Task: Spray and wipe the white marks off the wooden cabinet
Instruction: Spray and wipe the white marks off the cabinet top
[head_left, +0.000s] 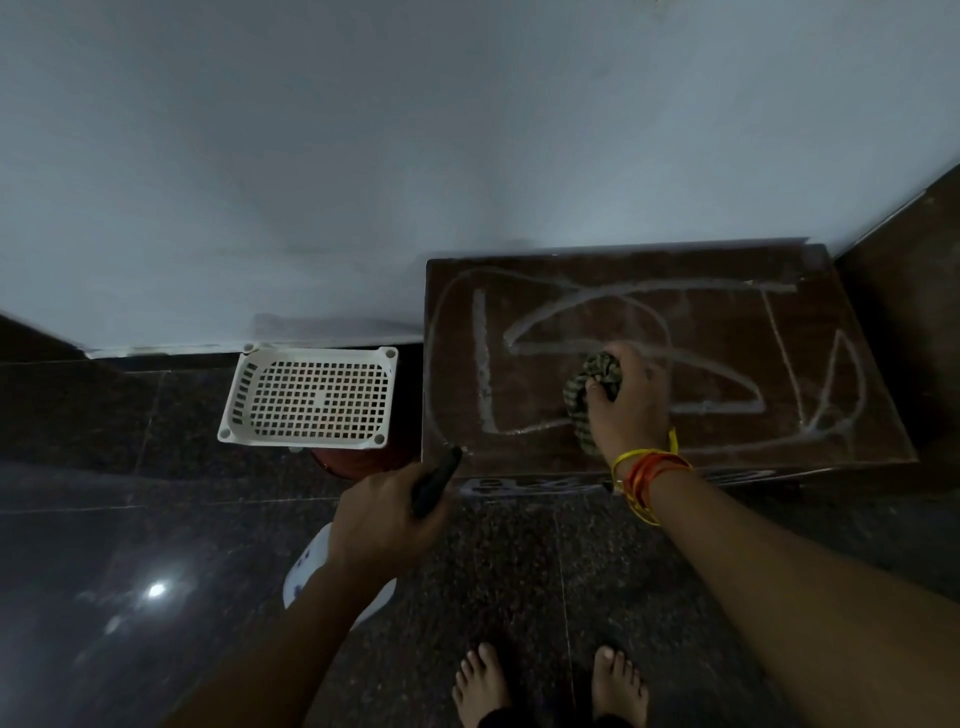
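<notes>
A bunched striped cloth (592, 400) is being gripped by the right hand (631, 402) and pressed onto the wooden cabinet (727, 364) top, right among the white marks (483, 364) looping around it. A spray bottle (337, 571) is being held by the left hand (384, 525), fingers wrapped round its dark nozzle, just off the cabinet's near-left corner, beside a white basket (311, 397).

cabinet (883, 415): right of centre, far edge against the wall (363, 156)
marks (485, 364): spread across the cabinet top
cloth (584, 395): on the cabinet top, near its middle, under the right hand (631, 405)
basket (311, 397): left of the cabinet, just beside it, by the wall
spray bottle (434, 483): in the left hand (384, 519), at the cabinet's near left corner
2 feet (480, 680): on the floor (156, 467), near side of the cabinet
</notes>
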